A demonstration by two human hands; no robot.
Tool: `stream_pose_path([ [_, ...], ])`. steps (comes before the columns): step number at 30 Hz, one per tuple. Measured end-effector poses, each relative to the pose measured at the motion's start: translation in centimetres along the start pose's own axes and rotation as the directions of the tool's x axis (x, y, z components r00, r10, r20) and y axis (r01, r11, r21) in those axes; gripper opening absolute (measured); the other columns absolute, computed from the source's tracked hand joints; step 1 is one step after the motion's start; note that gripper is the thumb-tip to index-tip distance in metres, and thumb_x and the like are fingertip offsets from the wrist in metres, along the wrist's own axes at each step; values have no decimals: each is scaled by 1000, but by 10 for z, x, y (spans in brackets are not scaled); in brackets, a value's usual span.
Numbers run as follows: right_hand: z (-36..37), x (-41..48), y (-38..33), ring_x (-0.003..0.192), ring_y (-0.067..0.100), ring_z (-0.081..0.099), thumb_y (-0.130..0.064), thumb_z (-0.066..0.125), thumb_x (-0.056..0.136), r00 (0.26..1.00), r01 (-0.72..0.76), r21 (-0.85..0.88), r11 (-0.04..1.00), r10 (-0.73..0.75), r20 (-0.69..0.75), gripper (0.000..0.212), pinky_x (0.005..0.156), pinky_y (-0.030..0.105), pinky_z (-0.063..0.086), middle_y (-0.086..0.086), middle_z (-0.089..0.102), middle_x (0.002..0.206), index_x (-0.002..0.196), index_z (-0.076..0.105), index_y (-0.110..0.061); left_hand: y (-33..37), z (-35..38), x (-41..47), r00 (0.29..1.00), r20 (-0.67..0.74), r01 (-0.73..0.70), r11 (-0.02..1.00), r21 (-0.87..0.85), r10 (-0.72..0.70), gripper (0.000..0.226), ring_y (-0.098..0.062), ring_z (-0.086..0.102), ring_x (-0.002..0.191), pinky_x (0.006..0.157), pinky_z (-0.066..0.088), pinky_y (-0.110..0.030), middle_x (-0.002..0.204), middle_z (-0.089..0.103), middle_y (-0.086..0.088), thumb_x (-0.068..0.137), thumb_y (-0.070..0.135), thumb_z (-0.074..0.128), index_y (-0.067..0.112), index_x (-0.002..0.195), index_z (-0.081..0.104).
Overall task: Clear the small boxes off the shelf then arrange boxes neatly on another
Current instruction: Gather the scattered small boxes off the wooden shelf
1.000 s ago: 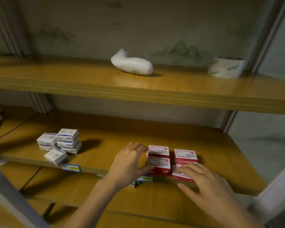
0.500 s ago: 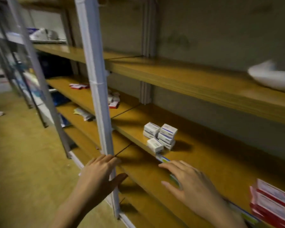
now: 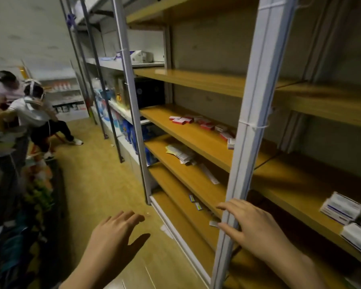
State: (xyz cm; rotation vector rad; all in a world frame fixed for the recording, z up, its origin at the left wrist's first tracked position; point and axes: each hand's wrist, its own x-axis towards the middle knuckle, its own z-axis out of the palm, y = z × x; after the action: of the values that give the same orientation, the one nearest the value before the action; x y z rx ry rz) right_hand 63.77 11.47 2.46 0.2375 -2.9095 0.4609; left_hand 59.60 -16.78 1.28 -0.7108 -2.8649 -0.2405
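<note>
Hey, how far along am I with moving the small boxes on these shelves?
Done: hard to say; white boxes sit stacked on the near shelf. In hand: nothing; the left hand and right hand are open and empty, the right by the white post. Left: red boxes lie scattered on the far shelf, not yet gathered.

Two hands, two people, at least three white boxes, several red boxes.

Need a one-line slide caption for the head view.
Empty left hand over the floor, right hand at the white upright; red boxes scattered on the wooden shelf beyond.
</note>
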Motion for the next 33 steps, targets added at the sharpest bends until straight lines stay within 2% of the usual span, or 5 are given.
stream_pose_path([
  [7, 15, 85, -28, 107, -3, 43, -53, 45, 85, 999, 37, -64, 997, -36, 26, 39, 84, 20, 42, -24, 47, 117, 122, 38, -44, -81, -7, 36, 999, -22, 46, 998, 51, -45, 50, 5, 44, 113, 92, 34, -12, 125, 49, 24, 84, 64, 33, 41, 128, 39],
  [15, 41, 186, -15, 108, -7, 40, -51, 45, 87, 1000, -3, -59, 998, 4, 16, 40, 80, 12, 33, -24, 45, 120, 125, 39, -41, -137, 21, 137, 1000, -9, -17, 1000, 14, 18, 48, 4, 48, 107, 88, 37, -12, 119, 52, 23, 83, 64, 35, 41, 124, 43],
  [21, 45, 264, 24, 118, -2, 37, -50, 45, 87, 988, -150, -73, 986, 146, -60, 41, 93, 20, 35, -23, 44, 127, 127, 37, -41, -149, 37, 260, 984, 2, -176, 984, -16, 176, 42, 3, 46, 108, 89, 36, -12, 120, 49, 23, 85, 60, 39, 41, 122, 42],
  [26, 45, 303, 57, 112, -1, 40, -49, 47, 87, 945, -320, -74, 944, 313, -98, 41, 85, 17, 34, -21, 44, 124, 126, 39, -40, -150, 53, 344, 951, 6, -308, 950, -57, 309, 44, 2, 44, 113, 93, 35, -15, 124, 47, 24, 85, 60, 40, 41, 125, 41],
  [33, 38, 318, 101, 113, 3, 45, -48, 49, 86, 769, -631, -102, 769, 604, -208, 40, 86, 19, 38, -17, 46, 127, 124, 41, -39, -135, 83, 446, 847, -2, -524, 833, -176, 532, 38, -1, 50, 105, 82, 39, -18, 113, 54, 23, 84, 60, 41, 38, 115, 49],
])
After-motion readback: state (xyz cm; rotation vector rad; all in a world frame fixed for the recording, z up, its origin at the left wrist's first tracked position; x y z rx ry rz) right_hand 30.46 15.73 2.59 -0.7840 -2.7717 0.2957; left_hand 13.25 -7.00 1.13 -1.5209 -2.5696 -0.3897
